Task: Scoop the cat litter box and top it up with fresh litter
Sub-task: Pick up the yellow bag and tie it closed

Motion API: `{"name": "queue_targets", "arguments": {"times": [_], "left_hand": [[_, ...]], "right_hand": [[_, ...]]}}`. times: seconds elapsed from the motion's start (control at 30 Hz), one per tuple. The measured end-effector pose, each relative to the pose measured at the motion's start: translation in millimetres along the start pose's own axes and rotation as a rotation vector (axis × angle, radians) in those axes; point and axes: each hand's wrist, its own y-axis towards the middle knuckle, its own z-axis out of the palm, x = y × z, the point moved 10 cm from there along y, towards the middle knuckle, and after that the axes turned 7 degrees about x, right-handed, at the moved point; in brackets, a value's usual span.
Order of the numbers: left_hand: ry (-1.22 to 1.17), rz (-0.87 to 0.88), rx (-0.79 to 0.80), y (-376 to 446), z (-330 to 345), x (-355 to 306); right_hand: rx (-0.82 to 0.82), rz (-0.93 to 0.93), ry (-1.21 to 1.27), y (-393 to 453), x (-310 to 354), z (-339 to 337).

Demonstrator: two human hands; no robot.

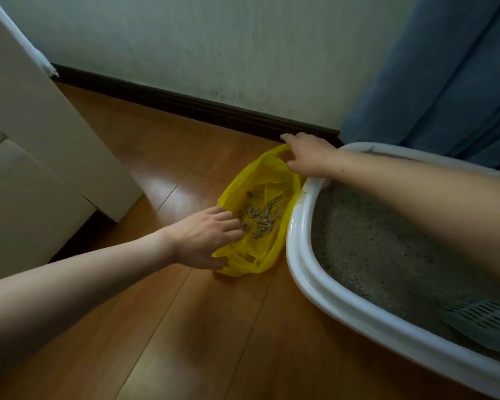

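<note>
Looks well along on the scooping half: one yellow bag (260, 223) open on the wooden floor (168, 327), with one heap of scooped clumps (260, 216) already lying in its middle. Nothing of the topping-up visible yet, and no sack of fresh litter anywhere in view, so probably that half still to do.

Going left to right. At nine o'clock, one pale cabinet (41, 134) against the wall. Next, one left hand (205, 241), fingers curled over the near rim of the bag at about seven o'clock of it, gripping the plastic. Then one right hand (306, 154) at the bag's far rim, about one o'clock of it, pinching the edge there; bag mouth stretched open between the two hands. Touching the bag at three o'clock, one white litter box (300, 241), filled with grey litter (373, 249). At five o'clock, one grey slotted scoop (485, 321) lying inside the box, held by nobody. At one o'clock, one blue curtain (451, 76).
</note>
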Motion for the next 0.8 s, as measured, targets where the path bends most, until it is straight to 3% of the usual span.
{"name": "queue_targets", "arguments": {"times": [0.17, 0.37, 0.5, 0.63, 0.8], "left_hand": [[0.167, 0.067, 0.164, -7, 42, -9], [0.202, 0.120, -0.028, -4, 39, -18], [0.029, -0.003, -0.180, -6, 9, 2], [-0.129, -0.125, -0.291, -15, -22, 33], [-0.238, -0.510, -0.563, -43, -74, 67]], "right_hand": [[0.146, 0.119, 0.113, 15, -12, 40], [-0.012, 0.033, 0.252, 13, 2, 34], [-0.080, -0.026, 0.481, 3, 12, 11], [-0.173, -0.062, 0.552, -6, 12, -21], [-0.261, -0.066, 0.613, -30, 12, -64]]}}
